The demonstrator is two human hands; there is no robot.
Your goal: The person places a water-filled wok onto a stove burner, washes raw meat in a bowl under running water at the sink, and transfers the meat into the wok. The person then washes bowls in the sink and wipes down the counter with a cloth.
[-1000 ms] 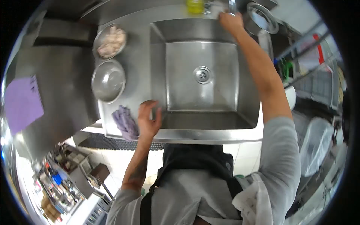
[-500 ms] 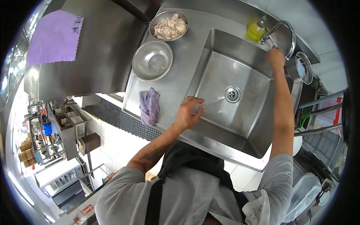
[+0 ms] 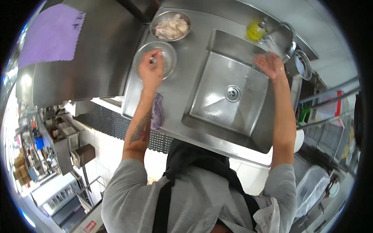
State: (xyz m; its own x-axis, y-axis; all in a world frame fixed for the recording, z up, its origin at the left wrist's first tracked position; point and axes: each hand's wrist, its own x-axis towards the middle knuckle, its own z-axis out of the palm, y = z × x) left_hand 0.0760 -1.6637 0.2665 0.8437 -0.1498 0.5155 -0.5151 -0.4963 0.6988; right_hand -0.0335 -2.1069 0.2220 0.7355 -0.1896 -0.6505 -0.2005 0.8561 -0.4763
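Observation:
My left hand (image 3: pixel 150 70) is over the steel bowl (image 3: pixel 169 64), its fingers loosely curled with a gap to the thumb and nothing visible between them. Whether it touches the bowl cannot be made out. Just behind stands a second steel bowl (image 3: pixel 187 29) of pale raw meat pieces (image 3: pixel 171 28). At the far right corner of the sink (image 3: pixel 211 93), my right hand (image 3: pixel 271 66) is open, fingers spread, beside the curved tap (image 3: pixel 292 37). A crumpled purple cloth (image 3: pixel 157 112) lies on the counter near my left forearm.
A bottle of yellow liquid (image 3: pixel 255 31) stands behind the sink, left of the tap. Right of the sink sits a metal pot (image 3: pixel 305 64), near a rack (image 3: pixel 330 99). Another purple cloth (image 3: pixel 50 37) lies flat on the steel surface at far left.
My left hand has moved from the sink's near left edge up and left over the steel bowl. My right hand has come off the tap and opened. The view has shifted slightly.

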